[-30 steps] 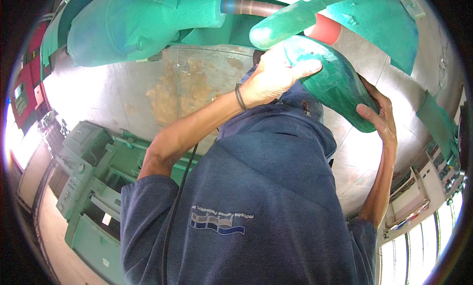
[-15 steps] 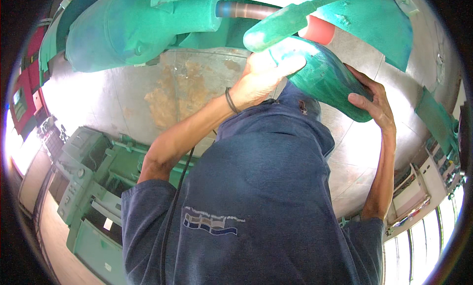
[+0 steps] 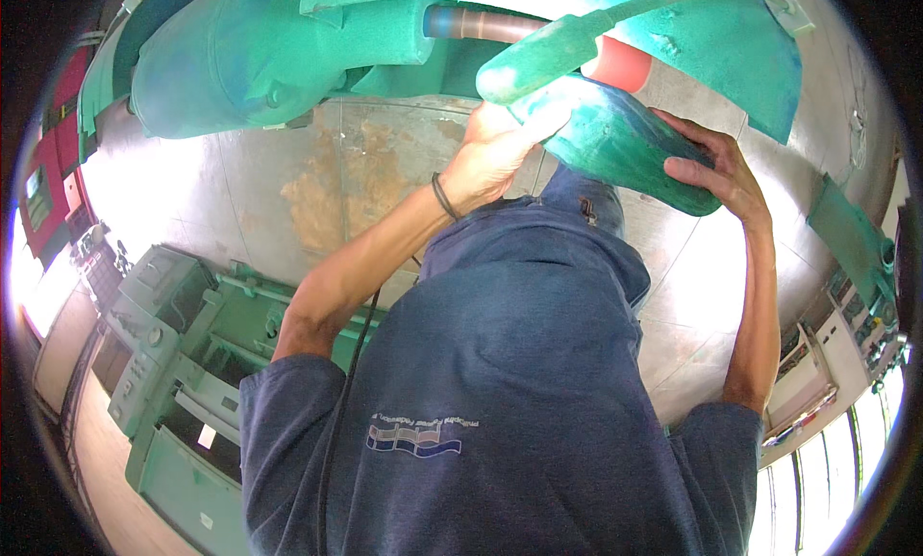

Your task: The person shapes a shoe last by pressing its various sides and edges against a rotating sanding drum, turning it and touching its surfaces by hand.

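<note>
Between my two hands I hold a long, rounded, dark green piece [image 3: 620,147], shaped somewhat like a shoe sole. My left hand [image 3: 500,152] grips its left end, with the thumb on top and the other fingers mostly hidden. At its right end my right hand [image 3: 716,169] is closed, with the thumb on the near face and fingers over the far edge. The piece's upper edge is beside a pinkish-red roller [image 3: 620,63] on a shaft [image 3: 486,22]; whether they touch is hard to tell. A green paddle-shaped guard [image 3: 543,58] overlaps the piece's upper left.
The green machine body [image 3: 231,61] stretches across the far side under a bright light. A green machine with a control panel [image 3: 154,335] stands at the left. A white cabinet or bench [image 3: 817,383] is at the right. The grey floor [image 3: 385,162] has brown stains.
The green piece and both hands have shifted slightly left, and its right end has risen a little toward the machine. Both hands keep their hold.
</note>
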{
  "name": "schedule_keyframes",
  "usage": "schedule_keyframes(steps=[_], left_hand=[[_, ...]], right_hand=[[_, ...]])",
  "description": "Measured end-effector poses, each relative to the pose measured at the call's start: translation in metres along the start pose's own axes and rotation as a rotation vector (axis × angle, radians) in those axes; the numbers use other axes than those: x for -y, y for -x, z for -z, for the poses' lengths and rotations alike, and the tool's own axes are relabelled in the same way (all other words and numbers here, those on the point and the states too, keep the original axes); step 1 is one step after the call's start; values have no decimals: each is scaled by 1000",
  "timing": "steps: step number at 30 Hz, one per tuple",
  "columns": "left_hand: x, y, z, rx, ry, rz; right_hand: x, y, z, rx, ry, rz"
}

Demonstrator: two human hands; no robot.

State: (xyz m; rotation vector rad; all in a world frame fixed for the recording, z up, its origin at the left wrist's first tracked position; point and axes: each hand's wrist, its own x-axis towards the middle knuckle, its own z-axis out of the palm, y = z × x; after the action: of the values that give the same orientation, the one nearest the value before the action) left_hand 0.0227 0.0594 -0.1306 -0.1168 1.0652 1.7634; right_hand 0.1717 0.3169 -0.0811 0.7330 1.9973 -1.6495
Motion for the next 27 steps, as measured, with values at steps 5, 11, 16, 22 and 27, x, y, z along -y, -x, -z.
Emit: schedule_keyframes(steps=[5, 11, 16, 22, 27], left_hand=[[-5, 15, -2, 21, 42, -52], [-3, 6, -1, -19, 71, 19], [-3, 8, -3, -75, 23, 26], [-29, 21, -13, -10, -88, -116], [-50, 43, -25, 92, -462, -339]], right_hand=[[11, 5, 5, 42, 35, 32], [7, -11, 8, 109, -37, 21], [6, -8, 8, 119, -85, 8], [20, 21, -8, -11, -58, 73], [12, 55, -75, 21, 5, -1]])
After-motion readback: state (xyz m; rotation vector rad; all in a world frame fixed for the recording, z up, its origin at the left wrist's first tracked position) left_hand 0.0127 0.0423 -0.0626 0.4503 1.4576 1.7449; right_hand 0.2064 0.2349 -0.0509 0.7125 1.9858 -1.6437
